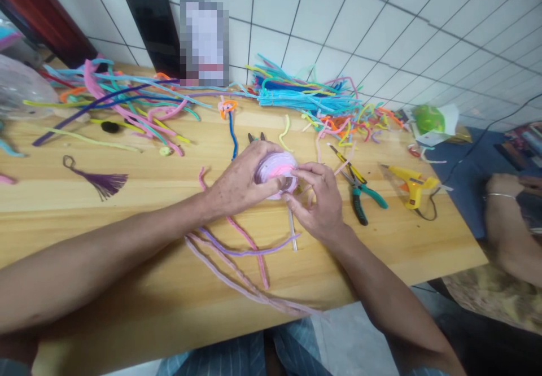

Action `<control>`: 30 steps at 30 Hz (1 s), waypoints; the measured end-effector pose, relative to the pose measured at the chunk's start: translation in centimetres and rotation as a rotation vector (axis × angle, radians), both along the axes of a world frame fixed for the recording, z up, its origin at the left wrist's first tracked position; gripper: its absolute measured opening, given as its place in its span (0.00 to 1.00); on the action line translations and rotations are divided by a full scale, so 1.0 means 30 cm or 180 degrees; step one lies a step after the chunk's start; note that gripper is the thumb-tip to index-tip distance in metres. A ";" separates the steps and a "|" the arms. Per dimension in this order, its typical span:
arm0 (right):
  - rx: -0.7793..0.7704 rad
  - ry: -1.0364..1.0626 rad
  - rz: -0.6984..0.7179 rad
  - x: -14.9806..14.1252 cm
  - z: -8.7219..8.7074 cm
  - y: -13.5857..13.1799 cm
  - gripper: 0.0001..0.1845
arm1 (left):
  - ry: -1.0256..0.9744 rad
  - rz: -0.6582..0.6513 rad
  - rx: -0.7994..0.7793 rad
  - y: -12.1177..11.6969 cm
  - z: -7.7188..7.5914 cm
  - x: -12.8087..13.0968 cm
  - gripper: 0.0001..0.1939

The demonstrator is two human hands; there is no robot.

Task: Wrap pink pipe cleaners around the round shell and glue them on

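I have the left hand (243, 179) curled round a rounded lilac-and-pink fuzzy coil (271, 166), over the middle of the pale wooden table (161, 175). The right hand (319, 200) has thumb and fingertips at its edge; whether they pinch, I can't tell. I judge this as working the coil's edge, which calls for a firm left hold and small right-finger adjustments. Below lies a loose purple fuzzy stem (237, 253); rightward, teal-and-black-handled pliers (359, 186), then a yellow plastic glue gun (412, 185).
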State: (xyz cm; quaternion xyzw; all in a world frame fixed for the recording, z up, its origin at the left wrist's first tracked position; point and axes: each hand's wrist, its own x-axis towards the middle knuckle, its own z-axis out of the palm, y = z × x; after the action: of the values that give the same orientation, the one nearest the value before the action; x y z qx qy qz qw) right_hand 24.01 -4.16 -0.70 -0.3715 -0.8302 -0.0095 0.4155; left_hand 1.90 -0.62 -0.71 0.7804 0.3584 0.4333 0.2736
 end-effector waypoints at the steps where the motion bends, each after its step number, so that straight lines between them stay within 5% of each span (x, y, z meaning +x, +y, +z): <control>1: -0.0026 0.0001 0.0027 0.001 -0.001 0.000 0.26 | -0.0025 0.0031 -0.0005 0.000 -0.004 0.001 0.23; 7: -0.0212 -0.0060 0.0048 0.003 -0.017 0.001 0.39 | -0.0171 0.0198 -0.0047 -0.011 -0.010 0.006 0.25; 20: -0.0133 -0.0325 0.0163 0.013 -0.009 0.004 0.37 | -0.0623 -0.0070 -0.0732 -0.015 -0.027 0.016 0.26; 30: 0.0295 -0.0077 -0.0131 0.027 0.017 0.006 0.17 | -0.0333 -0.0078 -0.0368 -0.022 -0.026 0.001 0.26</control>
State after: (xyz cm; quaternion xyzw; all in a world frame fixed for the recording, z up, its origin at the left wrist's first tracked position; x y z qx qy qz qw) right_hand 24.82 -3.97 -0.20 -0.3686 -0.8261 -0.0609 0.4219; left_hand 1.95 -1.27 -1.48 0.7439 0.3585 0.4486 0.3418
